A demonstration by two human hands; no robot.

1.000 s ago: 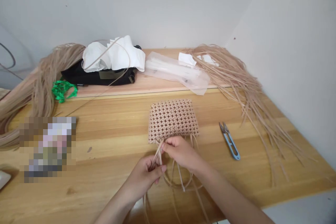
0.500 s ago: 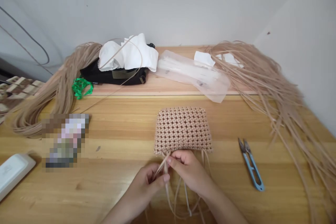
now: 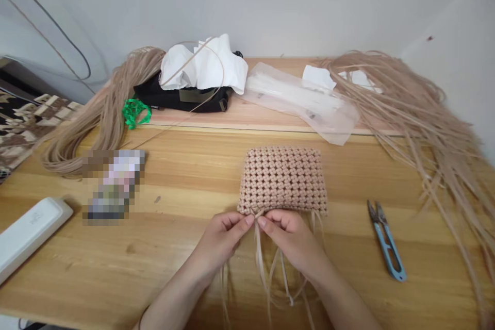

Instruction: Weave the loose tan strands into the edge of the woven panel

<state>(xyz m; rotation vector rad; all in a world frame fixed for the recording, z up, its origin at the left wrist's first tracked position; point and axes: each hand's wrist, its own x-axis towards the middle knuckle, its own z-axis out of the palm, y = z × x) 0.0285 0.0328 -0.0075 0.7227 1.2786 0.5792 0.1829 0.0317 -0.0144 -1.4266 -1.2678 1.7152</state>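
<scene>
A tan woven piece [image 3: 284,178] with an open checked weave lies on the wooden table, its near edge at my fingertips. My left hand [image 3: 228,234] is closed, thumb and fingers pinching a flat tan strip by that edge. Close beside it, my right hand [image 3: 292,237] pinches at the same spot, its thumb tip near the left thumb, its other fingers curled against the weave. Loose strips [image 3: 260,258] hang from the near edge between and below my hands. The exact crossing of the strips under my thumbs is partly hidden.
Blue thread snips [image 3: 389,247] lie right, blades pointing away. Long bundles of tan strips lie at the left [image 3: 104,118] and right [image 3: 417,103]. Behind are a black pouch [image 3: 174,98] with white paper and a clear plastic bag [image 3: 297,93]. A white device [image 3: 34,234] sits left.
My left hand has moved up to the woven edge, close to the right hand, with the strip drawn in short between them. The whole view has shifted slightly.
</scene>
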